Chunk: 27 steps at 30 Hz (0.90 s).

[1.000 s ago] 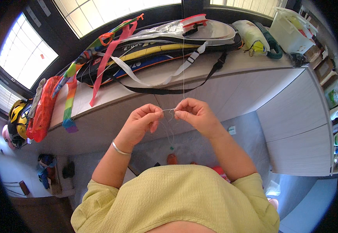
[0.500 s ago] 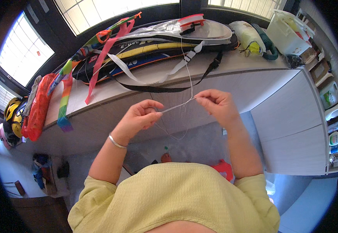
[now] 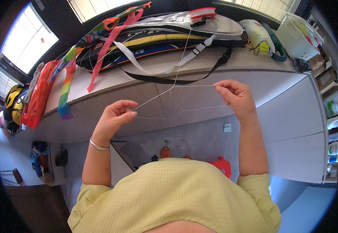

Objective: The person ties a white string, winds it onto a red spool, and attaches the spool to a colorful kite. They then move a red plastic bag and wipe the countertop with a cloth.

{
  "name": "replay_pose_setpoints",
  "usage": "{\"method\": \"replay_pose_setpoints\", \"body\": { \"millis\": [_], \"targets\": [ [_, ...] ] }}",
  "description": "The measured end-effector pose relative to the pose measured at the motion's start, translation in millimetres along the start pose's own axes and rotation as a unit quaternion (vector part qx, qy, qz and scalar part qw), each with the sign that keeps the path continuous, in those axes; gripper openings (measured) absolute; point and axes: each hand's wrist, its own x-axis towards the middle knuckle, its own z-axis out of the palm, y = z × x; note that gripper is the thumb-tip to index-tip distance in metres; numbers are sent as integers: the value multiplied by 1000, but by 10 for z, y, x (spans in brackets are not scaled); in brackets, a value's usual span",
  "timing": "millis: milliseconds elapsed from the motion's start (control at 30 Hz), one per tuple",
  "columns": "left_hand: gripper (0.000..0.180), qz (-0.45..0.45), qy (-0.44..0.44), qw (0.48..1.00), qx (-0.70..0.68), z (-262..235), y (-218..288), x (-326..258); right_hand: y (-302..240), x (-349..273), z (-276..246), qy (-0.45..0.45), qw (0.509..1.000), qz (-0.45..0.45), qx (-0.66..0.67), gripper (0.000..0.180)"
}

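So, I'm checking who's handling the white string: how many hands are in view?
2: the left hand pinches the white string on the left, and the right hand pinches it farther right and higher. No others show.

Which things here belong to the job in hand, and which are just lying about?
In the job:
white string, pinched in the left hand and right hand
red reel, where the string seems to lead

Just lying about, apparently:
black-and-yellow bag
orange-red bundle
white tub
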Motion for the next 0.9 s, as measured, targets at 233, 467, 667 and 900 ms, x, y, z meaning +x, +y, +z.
{"method": "replay_pose_setpoints", "body": {
  "millis": [233,467,667,900],
  "targets": [
    [12,-11,4,998,57,1,-48,-58,-51,-14,62,-21,1000,3,-8,8],
    [11,26,-1,999,40,137,30,-65,-65,-48,85,-48,999,4,10,11],
    [13,41,14,999,-24,172,73,-55,-36,-34,23,-84,993,-9,76,15],
    [13,9,36,997,-65,330,171,-57,-19,-112,227,-143,987,-11,72,18]
  ]
}}
